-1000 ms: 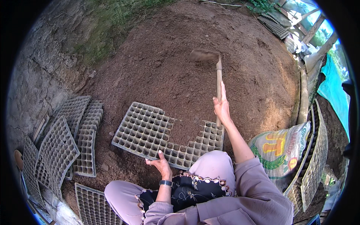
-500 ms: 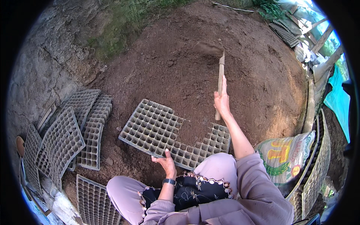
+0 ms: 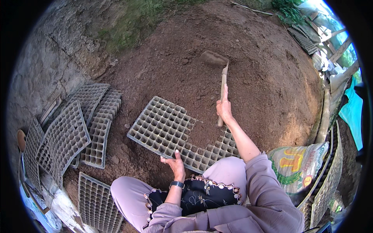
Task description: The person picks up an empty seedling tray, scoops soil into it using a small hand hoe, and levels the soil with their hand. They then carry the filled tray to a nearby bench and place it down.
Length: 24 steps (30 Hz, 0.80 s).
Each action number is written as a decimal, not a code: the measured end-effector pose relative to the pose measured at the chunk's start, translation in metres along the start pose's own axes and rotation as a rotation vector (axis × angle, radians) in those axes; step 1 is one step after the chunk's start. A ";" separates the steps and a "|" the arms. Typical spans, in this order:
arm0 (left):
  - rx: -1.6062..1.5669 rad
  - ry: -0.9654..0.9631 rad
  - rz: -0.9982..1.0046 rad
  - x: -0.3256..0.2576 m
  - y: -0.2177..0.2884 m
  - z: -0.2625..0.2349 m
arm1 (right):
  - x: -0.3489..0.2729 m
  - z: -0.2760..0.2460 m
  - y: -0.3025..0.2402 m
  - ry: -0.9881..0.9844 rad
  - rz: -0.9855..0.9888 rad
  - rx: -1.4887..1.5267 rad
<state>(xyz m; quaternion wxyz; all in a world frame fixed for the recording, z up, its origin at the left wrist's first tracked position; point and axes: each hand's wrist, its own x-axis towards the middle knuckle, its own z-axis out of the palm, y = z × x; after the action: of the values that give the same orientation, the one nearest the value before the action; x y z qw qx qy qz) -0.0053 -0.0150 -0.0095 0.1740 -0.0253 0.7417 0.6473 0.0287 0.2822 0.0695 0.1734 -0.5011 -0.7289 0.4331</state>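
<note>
I crouch over a grey seedling tray (image 3: 167, 128) with many square cells, lying flat on brown soil. Soil covers part of its right side. My left hand (image 3: 175, 165) rests on the tray's near edge, fingers spread, a dark watch on the wrist. My right hand (image 3: 224, 108) grips the wooden handle of a small hoe (image 3: 222, 83). The hoe's blade (image 3: 213, 58) sits on the soil heap beyond the tray, caked with earth.
Several empty seedling trays (image 3: 74, 128) lean and lie stacked at the left, one more (image 3: 95, 202) by my left knee. A printed sack (image 3: 297, 167) and more trays (image 3: 330, 171) stand at the right. A large mound of soil (image 3: 256, 77) fills the middle.
The hoe has swung forward; its blade now rests on the soil farther from me. My left hand stays on the tray's edge. The view has shifted slightly.
</note>
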 end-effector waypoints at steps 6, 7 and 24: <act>0.002 0.057 -0.020 -0.003 -0.002 0.007 | -0.051 -0.008 0.018 -0.426 0.104 0.038; -0.001 0.065 -0.028 -0.003 -0.002 0.008 | -0.066 -0.013 0.017 -0.462 0.119 0.090; -0.102 0.039 -0.076 -0.005 0.001 0.003 | -0.046 -0.029 0.032 -0.180 0.040 -0.273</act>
<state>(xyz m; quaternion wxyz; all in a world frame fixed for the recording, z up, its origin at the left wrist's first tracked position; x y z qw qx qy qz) -0.0005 -0.0130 -0.0078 0.1823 -0.0750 0.7094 0.6766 0.0877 0.2591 0.0686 0.0290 -0.4937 -0.7834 0.3764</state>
